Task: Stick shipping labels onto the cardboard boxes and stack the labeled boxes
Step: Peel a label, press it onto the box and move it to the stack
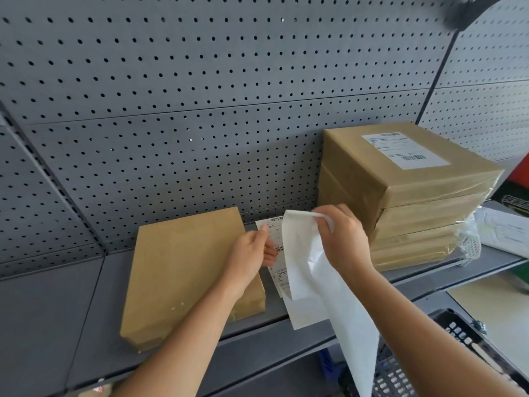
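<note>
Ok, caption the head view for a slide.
Left hand pinches a shipping label, right hand peels white backing, between an unlabeled box and stacked boxes.

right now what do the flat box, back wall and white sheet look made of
Box: matte tan cardboard or kraft wrap, dull with folded edges. Wall: likely grey painted metal, evenly punched holes. Sheet: thin smooth white paper; it bends and creases.
</note>
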A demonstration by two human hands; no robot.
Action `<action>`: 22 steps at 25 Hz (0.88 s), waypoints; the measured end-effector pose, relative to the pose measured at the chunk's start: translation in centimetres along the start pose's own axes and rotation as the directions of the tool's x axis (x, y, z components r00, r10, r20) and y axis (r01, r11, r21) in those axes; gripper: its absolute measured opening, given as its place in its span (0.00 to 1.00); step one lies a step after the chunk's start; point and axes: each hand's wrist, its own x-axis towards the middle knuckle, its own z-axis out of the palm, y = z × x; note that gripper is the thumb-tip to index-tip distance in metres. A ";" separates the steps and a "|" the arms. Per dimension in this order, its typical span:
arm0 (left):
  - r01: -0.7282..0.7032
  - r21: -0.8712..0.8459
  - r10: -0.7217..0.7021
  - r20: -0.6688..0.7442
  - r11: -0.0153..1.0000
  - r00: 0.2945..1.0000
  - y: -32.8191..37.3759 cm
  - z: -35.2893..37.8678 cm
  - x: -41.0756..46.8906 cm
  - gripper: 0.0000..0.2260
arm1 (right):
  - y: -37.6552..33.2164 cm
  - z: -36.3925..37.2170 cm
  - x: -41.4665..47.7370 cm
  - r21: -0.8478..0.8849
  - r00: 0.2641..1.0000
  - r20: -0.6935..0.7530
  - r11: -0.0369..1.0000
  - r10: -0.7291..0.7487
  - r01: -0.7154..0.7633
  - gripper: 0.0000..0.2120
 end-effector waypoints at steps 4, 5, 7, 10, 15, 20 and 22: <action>0.151 -0.166 -0.132 0.122 0.975 0.984 1.5 -0.6 -0.2 0.31 | -2.1 -1.9 -1.5 0.077 0.998 -0.042 0.996 -0.043 0.047 0.10; 0.148 -0.154 -0.122 0.166 0.977 0.979 1.7 -0.7 -0.4 0.31 | -2.3 -2.0 -2.0 0.086 0.997 -0.043 0.994 -0.056 0.060 0.11; 0.063 -0.069 -0.042 0.274 0.996 0.961 1.9 -0.6 -0.8 0.30 | -2.5 -2.3 -2.8 0.101 0.996 -0.058 0.992 -0.066 0.071 0.11; -0.048 -0.042 0.062 0.437 0.998 0.897 1.5 -0.3 -1.5 0.27 | -2.5 -3.0 -2.8 0.121 0.992 -0.112 0.990 -0.056 0.069 0.12; -0.116 -0.010 0.109 0.428 0.993 0.897 0.9 0.3 -1.3 0.12 | -2.6 -4.4 -2.0 0.123 0.984 -0.171 0.990 -0.043 0.064 0.12; -0.207 0.081 0.179 0.267 0.975 0.947 0.1 0.7 -0.3 0.08 | -2.5 -5.1 -2.4 0.125 0.977 -0.202 0.988 -0.069 0.096 0.12; -0.254 0.182 0.204 0.255 0.950 0.945 -0.4 0.7 0.1 0.08 | -2.2 -5.5 -2.7 0.139 0.973 -0.220 0.985 -0.075 0.107 0.12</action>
